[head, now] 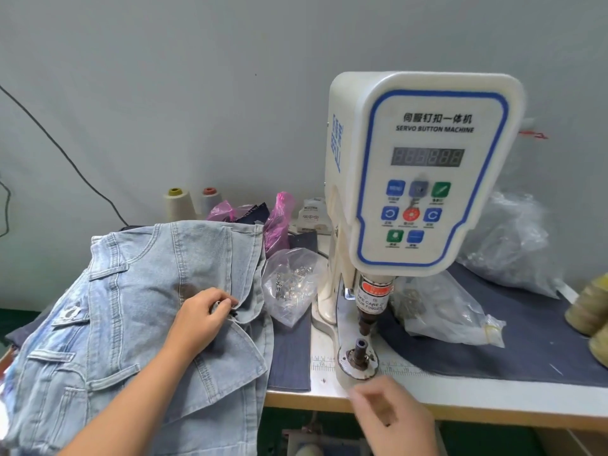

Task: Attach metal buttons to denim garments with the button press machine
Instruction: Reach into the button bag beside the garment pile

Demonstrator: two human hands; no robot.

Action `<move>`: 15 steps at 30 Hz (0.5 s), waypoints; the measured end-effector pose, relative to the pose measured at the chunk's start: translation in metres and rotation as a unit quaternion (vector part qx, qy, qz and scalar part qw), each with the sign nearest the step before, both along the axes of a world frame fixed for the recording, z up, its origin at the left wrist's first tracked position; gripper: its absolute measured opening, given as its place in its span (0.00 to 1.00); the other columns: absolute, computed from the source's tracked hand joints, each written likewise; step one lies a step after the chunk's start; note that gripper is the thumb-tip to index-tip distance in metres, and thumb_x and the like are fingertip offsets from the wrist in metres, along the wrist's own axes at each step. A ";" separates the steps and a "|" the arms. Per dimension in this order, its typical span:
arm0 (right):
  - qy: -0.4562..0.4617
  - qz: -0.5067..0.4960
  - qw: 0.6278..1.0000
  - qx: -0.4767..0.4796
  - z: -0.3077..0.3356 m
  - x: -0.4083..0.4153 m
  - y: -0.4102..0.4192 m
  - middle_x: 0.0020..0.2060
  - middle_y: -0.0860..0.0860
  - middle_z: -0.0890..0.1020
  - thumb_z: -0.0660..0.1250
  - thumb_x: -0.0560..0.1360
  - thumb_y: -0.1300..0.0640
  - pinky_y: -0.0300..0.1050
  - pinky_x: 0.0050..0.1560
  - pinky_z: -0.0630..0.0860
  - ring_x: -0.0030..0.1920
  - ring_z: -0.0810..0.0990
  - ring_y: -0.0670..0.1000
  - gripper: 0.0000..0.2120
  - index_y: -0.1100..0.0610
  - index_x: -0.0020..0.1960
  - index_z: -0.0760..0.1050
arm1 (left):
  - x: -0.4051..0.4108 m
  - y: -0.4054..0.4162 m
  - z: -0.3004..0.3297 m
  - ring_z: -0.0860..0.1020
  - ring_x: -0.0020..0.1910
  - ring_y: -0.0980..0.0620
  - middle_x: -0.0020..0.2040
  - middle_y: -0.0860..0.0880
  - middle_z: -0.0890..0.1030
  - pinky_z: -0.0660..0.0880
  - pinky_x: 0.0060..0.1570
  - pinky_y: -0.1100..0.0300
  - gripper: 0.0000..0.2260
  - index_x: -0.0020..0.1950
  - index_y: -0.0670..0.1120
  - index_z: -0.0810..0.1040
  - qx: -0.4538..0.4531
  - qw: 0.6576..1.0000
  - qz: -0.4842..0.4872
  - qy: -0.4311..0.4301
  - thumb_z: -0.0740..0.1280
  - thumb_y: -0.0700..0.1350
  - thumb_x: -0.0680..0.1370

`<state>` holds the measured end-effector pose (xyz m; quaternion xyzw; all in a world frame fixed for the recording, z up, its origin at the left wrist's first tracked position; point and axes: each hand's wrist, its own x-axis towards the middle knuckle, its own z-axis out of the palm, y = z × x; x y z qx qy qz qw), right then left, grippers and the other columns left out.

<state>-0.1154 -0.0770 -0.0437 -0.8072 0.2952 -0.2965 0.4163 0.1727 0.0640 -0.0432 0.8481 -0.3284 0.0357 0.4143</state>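
The bench [493, 394] has a white top with a printed ruler strip along its near part and a pale wooden front edge. A dark blue cloth [526, 350] covers its right and far areas, and another strip of it [289, 353] lies left of the machine. The servo button machine [418, 172] stands in the middle, its lower die post [360, 348] near the front edge. A stack of light denim garments [131, 324] fills the left end. Between the stack and the machine lies a clear bag of metal buttons [291, 284]; a second clear bag [441, 311] lies just right of the machine, and a crumpled one [513, 245] lies far right. Pink bags [279, 218], two thread cones [177, 204] and a small white packet [312, 217] sit at the far side. Yellowish thread spools [589, 307] stand at the right edge.
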 end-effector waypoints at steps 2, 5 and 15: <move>-0.029 -0.050 0.996 0.074 0.001 -0.002 -0.018 0.37 0.39 0.80 0.74 0.69 0.59 0.44 0.43 0.80 0.37 0.79 0.44 0.08 0.49 0.35 0.78 | 0.000 0.000 0.001 0.79 0.46 0.55 0.42 0.57 0.82 0.72 0.48 0.56 0.13 0.39 0.55 0.80 0.002 1.000 -0.001 -0.003 0.66 0.38 0.77; -0.059 -0.045 0.991 0.115 0.008 0.003 -0.042 0.35 0.43 0.81 0.72 0.71 0.61 0.49 0.41 0.78 0.38 0.77 0.43 0.07 0.51 0.37 0.80 | -0.001 0.001 0.001 0.79 0.46 0.53 0.42 0.56 0.82 0.73 0.51 0.54 0.12 0.39 0.54 0.81 0.003 1.000 -0.002 -0.003 0.67 0.37 0.77; -0.068 0.060 0.996 -0.007 0.010 0.026 -0.062 0.34 0.42 0.81 0.74 0.70 0.62 0.27 0.38 0.72 0.38 0.79 0.43 0.13 0.43 0.38 0.79 | 0.000 0.002 0.001 0.79 0.46 0.56 0.42 0.56 0.83 0.72 0.49 0.56 0.12 0.40 0.53 0.81 -0.003 1.000 -0.002 -0.003 0.67 0.37 0.77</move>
